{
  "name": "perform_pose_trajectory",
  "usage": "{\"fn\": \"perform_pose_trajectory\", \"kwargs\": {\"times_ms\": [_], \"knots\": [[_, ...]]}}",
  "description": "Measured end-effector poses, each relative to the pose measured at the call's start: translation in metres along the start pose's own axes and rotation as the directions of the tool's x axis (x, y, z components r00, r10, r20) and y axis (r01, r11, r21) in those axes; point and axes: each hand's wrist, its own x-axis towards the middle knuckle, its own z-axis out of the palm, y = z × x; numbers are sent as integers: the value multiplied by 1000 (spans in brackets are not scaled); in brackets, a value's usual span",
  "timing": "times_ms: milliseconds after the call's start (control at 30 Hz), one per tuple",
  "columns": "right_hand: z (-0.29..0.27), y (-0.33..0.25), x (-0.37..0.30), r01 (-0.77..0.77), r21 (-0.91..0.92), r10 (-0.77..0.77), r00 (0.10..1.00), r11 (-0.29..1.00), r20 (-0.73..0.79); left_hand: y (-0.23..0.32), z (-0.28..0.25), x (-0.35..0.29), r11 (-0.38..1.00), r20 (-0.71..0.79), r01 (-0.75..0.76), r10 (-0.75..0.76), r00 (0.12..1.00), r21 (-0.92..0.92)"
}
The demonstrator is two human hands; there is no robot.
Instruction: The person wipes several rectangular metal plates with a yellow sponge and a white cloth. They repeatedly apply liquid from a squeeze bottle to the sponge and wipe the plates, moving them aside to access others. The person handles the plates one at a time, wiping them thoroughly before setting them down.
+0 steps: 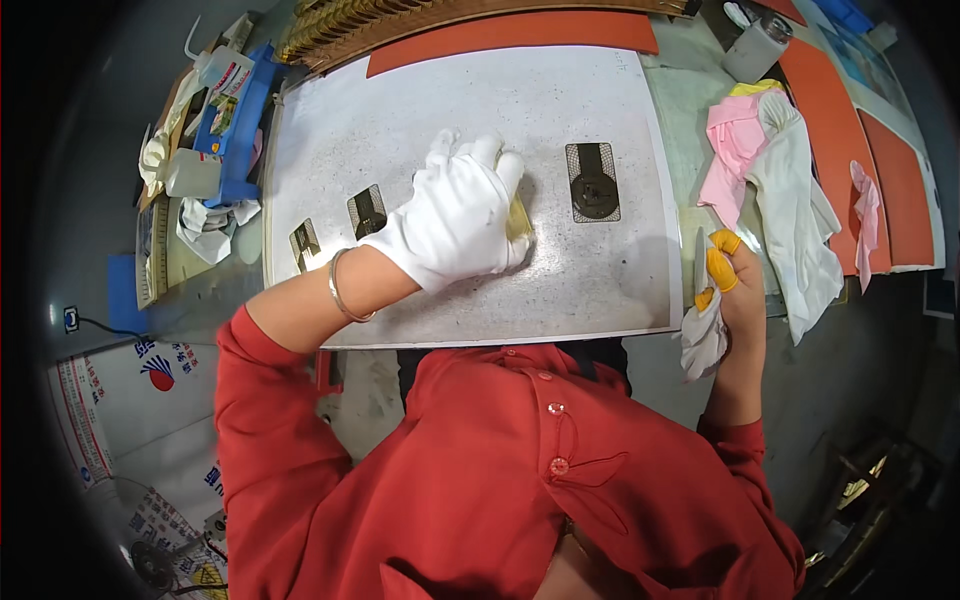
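Note:
My left hand [455,215], in a white glove, is bent over the white board [420,310], its fingers closed on a yellowish piece [518,220]. Most of that piece is hidden under the glove. Left of the hand lie two dark mesh-edged pieces, one [367,210] close to the wrist and a smaller one [304,244] beyond it. A larger dark mesh plate [594,182] with a round part lies to the right. Past the board's right edge, my right hand [733,275] wears yellow finger covers. It grips a crumpled white cloth [704,338] and a thin grey blade-like tool [700,262].
Pink cloth [735,150] and white cloth [795,215] lie at the right, near a grey bottle [757,48]. On the left stands a blue tray [243,130] with plastic bottles [194,174]. Stacked brass-coloured strips [400,25] line the far edge.

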Motion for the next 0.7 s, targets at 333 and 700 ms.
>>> {"fn": "perform_pose_trajectory", "kwargs": {"times_ms": [333, 700], "knots": [[1, 0, 2, -50, -61, 49, 999, 997, -19, -56, 15, -40, 961, 95, 153, -135, 986, -232], [-3, 15, 3, -1, -48, -6, 989, 999, -146, -37, -12, -40, 996, 229, 94, -92, 969, -1]]}}
